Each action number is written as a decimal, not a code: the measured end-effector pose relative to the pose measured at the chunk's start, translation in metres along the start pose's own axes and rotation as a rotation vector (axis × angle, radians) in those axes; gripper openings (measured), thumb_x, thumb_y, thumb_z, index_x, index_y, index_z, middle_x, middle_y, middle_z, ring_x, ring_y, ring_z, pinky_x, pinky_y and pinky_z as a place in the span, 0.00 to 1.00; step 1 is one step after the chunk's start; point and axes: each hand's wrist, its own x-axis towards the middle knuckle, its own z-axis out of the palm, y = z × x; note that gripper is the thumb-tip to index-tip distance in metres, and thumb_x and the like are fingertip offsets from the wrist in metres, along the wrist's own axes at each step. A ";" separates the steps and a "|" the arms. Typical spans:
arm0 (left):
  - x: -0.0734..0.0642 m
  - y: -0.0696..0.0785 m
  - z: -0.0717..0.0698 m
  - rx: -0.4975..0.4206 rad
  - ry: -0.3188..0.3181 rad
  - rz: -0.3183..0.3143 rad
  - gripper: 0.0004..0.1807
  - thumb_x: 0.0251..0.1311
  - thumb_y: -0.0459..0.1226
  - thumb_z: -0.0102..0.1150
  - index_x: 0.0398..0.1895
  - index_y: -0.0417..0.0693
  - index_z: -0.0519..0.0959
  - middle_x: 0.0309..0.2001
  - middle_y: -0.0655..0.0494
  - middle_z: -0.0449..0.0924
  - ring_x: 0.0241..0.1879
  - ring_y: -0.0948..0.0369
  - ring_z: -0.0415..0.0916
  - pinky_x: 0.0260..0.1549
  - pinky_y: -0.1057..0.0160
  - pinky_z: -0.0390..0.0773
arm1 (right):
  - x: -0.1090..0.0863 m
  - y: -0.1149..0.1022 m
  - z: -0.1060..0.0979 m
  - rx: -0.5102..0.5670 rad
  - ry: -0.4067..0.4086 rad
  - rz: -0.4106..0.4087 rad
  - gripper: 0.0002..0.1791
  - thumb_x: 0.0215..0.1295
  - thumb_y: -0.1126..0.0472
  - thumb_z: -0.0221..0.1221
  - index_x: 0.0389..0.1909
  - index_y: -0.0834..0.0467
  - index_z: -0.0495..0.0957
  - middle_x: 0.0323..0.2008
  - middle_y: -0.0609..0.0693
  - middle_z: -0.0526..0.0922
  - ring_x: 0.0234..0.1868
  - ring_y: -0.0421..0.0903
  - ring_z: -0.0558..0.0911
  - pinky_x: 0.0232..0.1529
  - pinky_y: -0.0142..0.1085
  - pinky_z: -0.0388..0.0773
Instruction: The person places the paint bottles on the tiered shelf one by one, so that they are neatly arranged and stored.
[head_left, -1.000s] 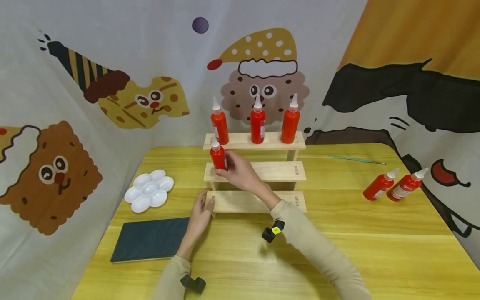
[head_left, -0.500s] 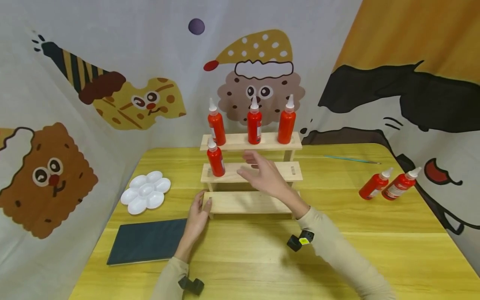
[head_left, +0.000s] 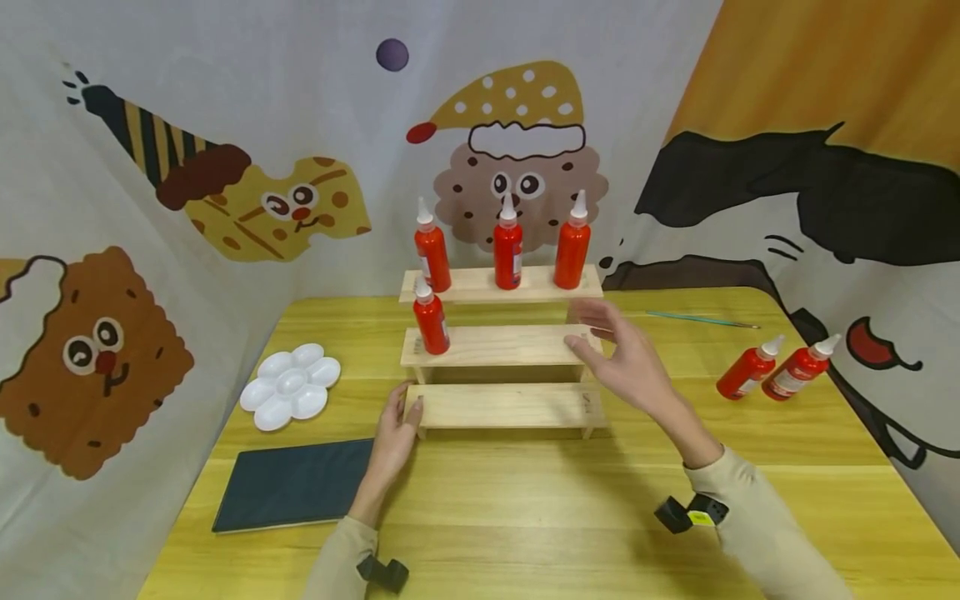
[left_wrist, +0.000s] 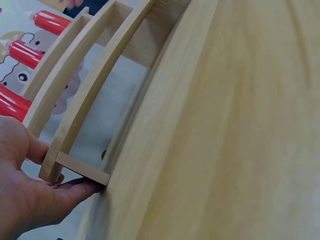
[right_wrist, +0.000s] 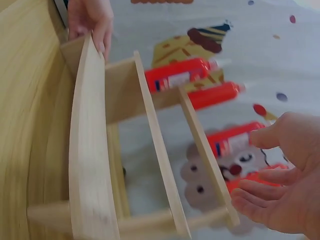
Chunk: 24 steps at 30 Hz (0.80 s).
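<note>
A three-tier wooden rack (head_left: 502,407) stands mid-table. My left hand (head_left: 393,433) holds the left end of its lowest tier, thumb on top and fingers (left_wrist: 75,192) underneath. On the top tier stand three red squeeze bottles with white nozzle caps: a left one (head_left: 432,260), a middle one (head_left: 507,257) and a right one (head_left: 572,254). Another red bottle (head_left: 431,323) stands upright at the middle tier's left end. My right hand (head_left: 626,354), holding nothing, hovers by the middle tier's right end with its fingers apart and slightly bent.
Two more red bottles (head_left: 747,372) stand at the table's right side, close together. A thin teal paintbrush (head_left: 701,319) lies behind them. On the left are a white flower-shaped palette (head_left: 291,386) and a dark flat book-like board (head_left: 292,486). A printed cloth (head_left: 300,67) hangs behind.
My right hand has let go of the red bottle on the middle tier's left end and moved right, past the rack's centre. The left hand has stayed on the rack.
</note>
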 end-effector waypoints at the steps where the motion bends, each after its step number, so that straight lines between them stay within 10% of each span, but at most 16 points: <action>1: 0.000 0.000 0.000 -0.002 -0.001 -0.001 0.29 0.79 0.39 0.47 0.77 0.38 0.57 0.69 0.31 0.68 0.68 0.41 0.69 0.61 0.47 0.74 | -0.003 0.002 -0.006 -0.008 0.017 -0.001 0.28 0.71 0.61 0.63 0.67 0.65 0.68 0.64 0.63 0.76 0.65 0.62 0.76 0.66 0.57 0.73; 9: 0.001 -0.001 0.001 0.000 0.001 -0.012 0.29 0.79 0.39 0.47 0.77 0.39 0.58 0.68 0.33 0.70 0.67 0.42 0.71 0.60 0.48 0.74 | -0.028 0.023 -0.055 -0.100 0.196 0.015 0.28 0.72 0.61 0.61 0.68 0.67 0.67 0.63 0.65 0.76 0.63 0.60 0.76 0.59 0.16 0.69; 20: 0.001 -0.002 -0.001 -0.009 -0.009 -0.006 0.29 0.79 0.39 0.47 0.77 0.39 0.58 0.69 0.33 0.70 0.68 0.43 0.70 0.61 0.48 0.73 | -0.047 0.054 -0.102 -0.223 0.437 0.201 0.31 0.71 0.56 0.62 0.72 0.59 0.67 0.65 0.61 0.76 0.61 0.29 0.74 0.62 0.17 0.67; 24: 0.001 -0.001 -0.001 -0.006 -0.010 -0.013 0.29 0.79 0.39 0.47 0.77 0.40 0.57 0.67 0.34 0.73 0.64 0.44 0.74 0.58 0.51 0.75 | -0.052 0.066 -0.111 -0.219 0.521 0.287 0.32 0.71 0.57 0.62 0.73 0.56 0.66 0.68 0.58 0.74 0.68 0.39 0.73 0.69 0.24 0.66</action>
